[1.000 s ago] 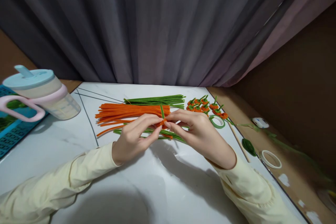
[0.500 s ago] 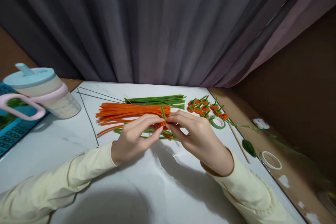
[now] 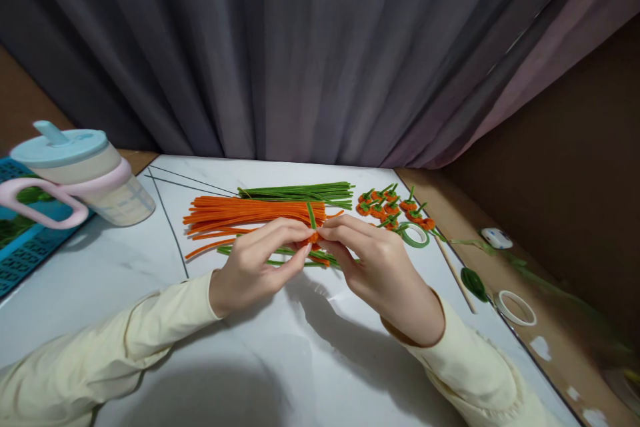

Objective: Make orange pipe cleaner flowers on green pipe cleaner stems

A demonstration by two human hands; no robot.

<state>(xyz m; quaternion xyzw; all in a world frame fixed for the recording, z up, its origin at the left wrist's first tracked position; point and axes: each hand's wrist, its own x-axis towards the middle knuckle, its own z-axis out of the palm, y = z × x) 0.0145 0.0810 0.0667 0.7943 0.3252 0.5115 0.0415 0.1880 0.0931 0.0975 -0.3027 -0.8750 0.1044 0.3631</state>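
One small orange coil with a green stem (image 3: pixel 312 230) is pinched between the fingertips of the left hand (image 3: pixel 253 265) and right hand (image 3: pixel 383 267), just in front of one orange pipe-cleaner bundle (image 3: pixel 250 211). One green bundle (image 3: pixel 300 192) lies behind it, roughly ten finished pieces (image 3: pixel 393 208) to its right, and one lidded cup (image 3: pixel 85 177) to its left.
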